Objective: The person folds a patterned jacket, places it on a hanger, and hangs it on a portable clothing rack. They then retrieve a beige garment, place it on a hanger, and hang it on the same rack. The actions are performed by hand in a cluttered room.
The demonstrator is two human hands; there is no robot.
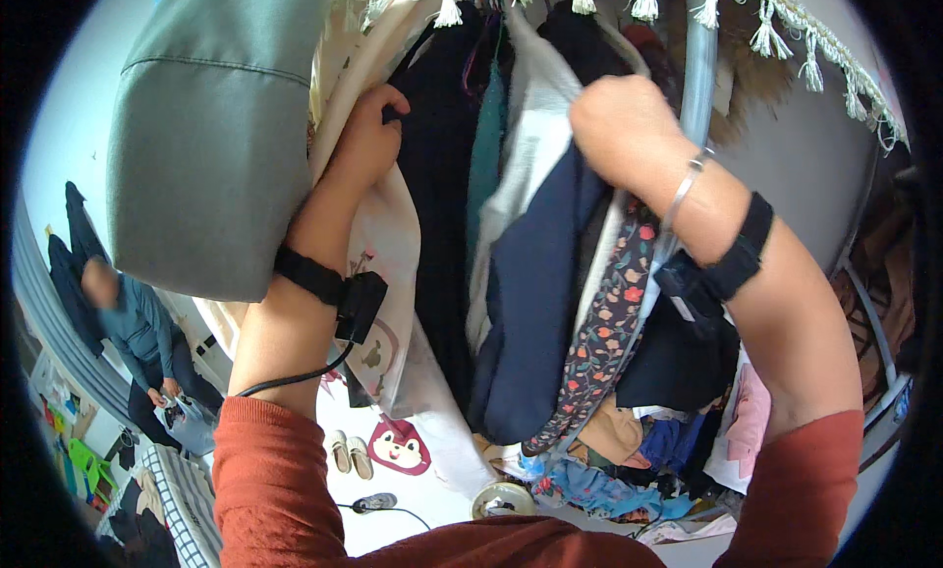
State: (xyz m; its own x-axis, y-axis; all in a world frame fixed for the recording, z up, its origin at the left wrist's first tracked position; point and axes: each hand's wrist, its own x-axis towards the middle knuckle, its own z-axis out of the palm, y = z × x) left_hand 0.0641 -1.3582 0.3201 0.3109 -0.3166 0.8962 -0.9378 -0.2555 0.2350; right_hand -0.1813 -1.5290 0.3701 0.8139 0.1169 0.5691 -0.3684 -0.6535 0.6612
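Observation:
My right hand [622, 126] is closed in a fist on the upper edge of a hanging navy and pale grey garment [534, 288]. My left hand [372, 133] has curled fingers against a long black garment [442, 214], beside the cream fabric cover [342, 100]; whether it grips the cloth is unclear. Between the two hands a teal garment [486, 163] hangs in a narrow strip. Below my right hand hangs a dark floral garment [611, 325]. Both wrists wear black straps with small devices, and a cable runs from the left one.
A grey-green padded shape [210, 163] blocks the upper left. Folded clothes [604, 483] are heaped low in the wardrobe, near a metal pole [700, 74]. Slippers [350, 454], a mat [398, 448] and a small bin [503, 500] stand on the floor. A person [151, 332] holds a plastic bag at left.

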